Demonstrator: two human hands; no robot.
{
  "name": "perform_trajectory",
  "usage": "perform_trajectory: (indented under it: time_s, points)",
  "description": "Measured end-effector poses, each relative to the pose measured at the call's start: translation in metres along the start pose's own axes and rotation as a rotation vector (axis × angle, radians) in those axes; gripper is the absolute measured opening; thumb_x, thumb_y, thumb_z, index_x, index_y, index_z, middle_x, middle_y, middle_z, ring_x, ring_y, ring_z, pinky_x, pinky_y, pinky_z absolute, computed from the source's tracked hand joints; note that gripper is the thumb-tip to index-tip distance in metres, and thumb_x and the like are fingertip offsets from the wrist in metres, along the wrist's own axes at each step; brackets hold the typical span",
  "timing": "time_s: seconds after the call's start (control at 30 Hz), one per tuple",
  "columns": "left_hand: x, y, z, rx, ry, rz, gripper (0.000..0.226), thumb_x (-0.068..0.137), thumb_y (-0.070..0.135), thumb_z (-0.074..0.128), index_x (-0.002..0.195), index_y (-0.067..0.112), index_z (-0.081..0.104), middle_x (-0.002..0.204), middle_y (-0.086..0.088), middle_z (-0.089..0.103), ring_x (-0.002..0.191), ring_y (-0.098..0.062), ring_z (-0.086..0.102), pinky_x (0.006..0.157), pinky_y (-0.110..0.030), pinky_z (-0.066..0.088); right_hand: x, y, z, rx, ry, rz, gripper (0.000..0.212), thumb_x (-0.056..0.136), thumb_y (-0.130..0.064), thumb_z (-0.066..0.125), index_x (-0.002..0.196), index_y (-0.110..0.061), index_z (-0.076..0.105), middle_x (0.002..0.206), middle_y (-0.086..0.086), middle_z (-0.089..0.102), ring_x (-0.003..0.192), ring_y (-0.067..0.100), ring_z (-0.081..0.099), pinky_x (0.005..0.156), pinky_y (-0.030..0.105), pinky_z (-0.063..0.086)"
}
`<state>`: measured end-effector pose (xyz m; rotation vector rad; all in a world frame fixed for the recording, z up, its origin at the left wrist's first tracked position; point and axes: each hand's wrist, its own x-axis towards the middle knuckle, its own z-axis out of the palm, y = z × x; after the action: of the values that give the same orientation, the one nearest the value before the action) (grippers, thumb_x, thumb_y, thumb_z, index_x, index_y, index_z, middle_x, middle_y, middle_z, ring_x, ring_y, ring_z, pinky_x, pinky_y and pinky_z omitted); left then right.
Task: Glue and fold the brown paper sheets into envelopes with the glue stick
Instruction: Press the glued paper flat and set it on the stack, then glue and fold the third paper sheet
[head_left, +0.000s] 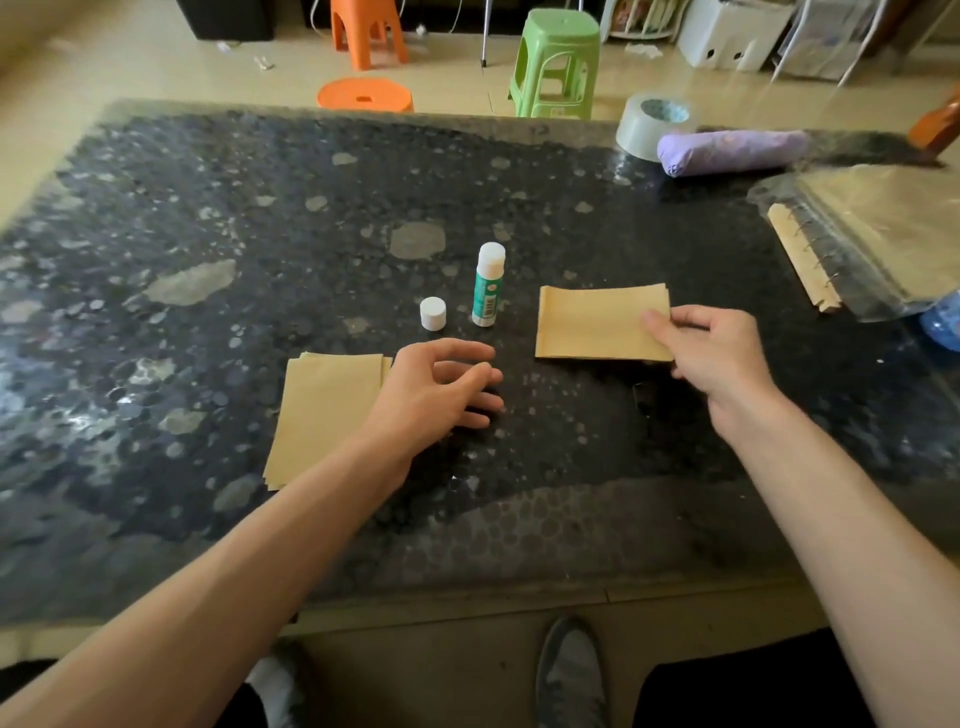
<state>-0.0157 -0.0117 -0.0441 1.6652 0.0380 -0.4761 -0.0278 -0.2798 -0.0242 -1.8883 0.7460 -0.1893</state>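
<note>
A stack of brown paper sheets (324, 415) lies on the dark speckled table (208, 234), left of centre. My left hand (436, 389) hovers just right of that stack, fingers relaxed and spread, holding nothing. To the right, my right hand (711, 348) pinches the right edge of a folded brown paper piece (592, 322), thumb on top. Between the two hands, farther back, the glue stick (488, 286) stands upright with its white glue tip exposed. Its white cap (432, 313) sits on the table just left of it.
At the far right lie a roll of tape (652, 124), a purple folded umbrella (732, 150) and a spiral notebook in a clear plastic bag (857, 239). Orange stools (366, 96) and a green stool (558, 62) stand on the floor beyond the table.
</note>
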Motion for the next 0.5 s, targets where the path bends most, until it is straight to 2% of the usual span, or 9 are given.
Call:
perform_trajectory:
  time_s: [0.07, 0.13, 0.2, 0.27, 0.33, 0.4, 0.5]
  points:
    - [0.000, -0.002, -0.006, 0.036, 0.031, 0.046, 0.021, 0.102, 0.015, 0.064, 0.122, 0.012, 0.069, 0.097, -0.002, 0.079, 0.082, -0.017, 0.078, 0.066, -0.026, 0.060, 0.012, 0.000, 0.003, -0.024, 0.031, -0.007, 0.014, 0.094, -0.033, 0.078, 0.103, -0.022, 0.075, 0.097, -0.005, 0.076, 0.096, 0.017, 0.073, 0.075, 0.029, 0.050]
    - [-0.002, -0.001, -0.012, 0.066, 0.059, 0.088, 0.018, 0.102, 0.014, 0.064, 0.118, 0.014, 0.071, 0.094, -0.001, 0.080, 0.080, -0.017, 0.078, 0.064, -0.025, 0.059, 0.018, -0.003, 0.009, -0.041, 0.047, -0.021, 0.031, 0.096, -0.033, 0.076, 0.122, -0.018, 0.073, 0.095, -0.008, 0.074, 0.092, 0.014, 0.074, 0.081, 0.032, 0.054]
    - [-0.006, 0.003, -0.019, 0.080, 0.070, 0.128, 0.018, 0.101, 0.015, 0.066, 0.119, 0.016, 0.070, 0.095, -0.001, 0.079, 0.081, -0.018, 0.078, 0.065, -0.026, 0.060, 0.021, -0.005, 0.012, -0.073, 0.062, -0.056, 0.038, 0.097, -0.037, 0.074, 0.128, -0.015, 0.072, 0.097, -0.008, 0.074, 0.090, 0.009, 0.071, 0.089, 0.034, 0.056]
    - [-0.012, 0.007, -0.025, 0.072, 0.081, 0.160, 0.025, 0.100, 0.015, 0.068, 0.126, 0.018, 0.066, 0.099, -0.004, 0.078, 0.082, -0.019, 0.078, 0.065, -0.027, 0.061, 0.022, -0.004, 0.014, -0.162, 0.116, -0.110, 0.046, 0.098, -0.042, 0.071, 0.135, -0.015, 0.068, 0.115, -0.001, 0.074, 0.103, 0.012, 0.068, 0.098, 0.036, 0.054]
    - [-0.017, 0.010, -0.031, 0.074, 0.107, 0.188, 0.030, 0.100, 0.016, 0.068, 0.129, 0.020, 0.064, 0.102, -0.005, 0.076, 0.081, -0.019, 0.078, 0.066, -0.027, 0.062, 0.022, -0.001, 0.014, -0.332, 0.167, -0.183, 0.054, 0.099, -0.044, 0.069, 0.144, -0.015, 0.060, 0.132, 0.004, 0.069, 0.121, 0.022, 0.064, 0.106, 0.045, 0.051]
    - [-0.021, 0.013, -0.040, 0.089, 0.129, 0.216, 0.028, 0.100, 0.016, 0.067, 0.128, 0.022, 0.065, 0.103, -0.003, 0.077, 0.082, -0.019, 0.078, 0.067, -0.028, 0.062, 0.018, 0.001, 0.013, -0.441, 0.192, -0.218, 0.059, 0.099, -0.043, 0.068, 0.150, -0.017, 0.052, 0.139, 0.007, 0.063, 0.126, 0.027, 0.061, 0.107, 0.050, 0.051]
    - [-0.025, 0.016, -0.058, 0.135, 0.181, 0.235, 0.026, 0.102, 0.015, 0.064, 0.127, 0.023, 0.066, 0.103, 0.000, 0.077, 0.083, -0.016, 0.078, 0.068, -0.028, 0.062, 0.013, 0.003, 0.014, -0.516, 0.179, -0.267, 0.059, 0.098, -0.040, 0.070, 0.150, -0.019, 0.051, 0.142, 0.009, 0.055, 0.123, 0.026, 0.061, 0.105, 0.046, 0.052]
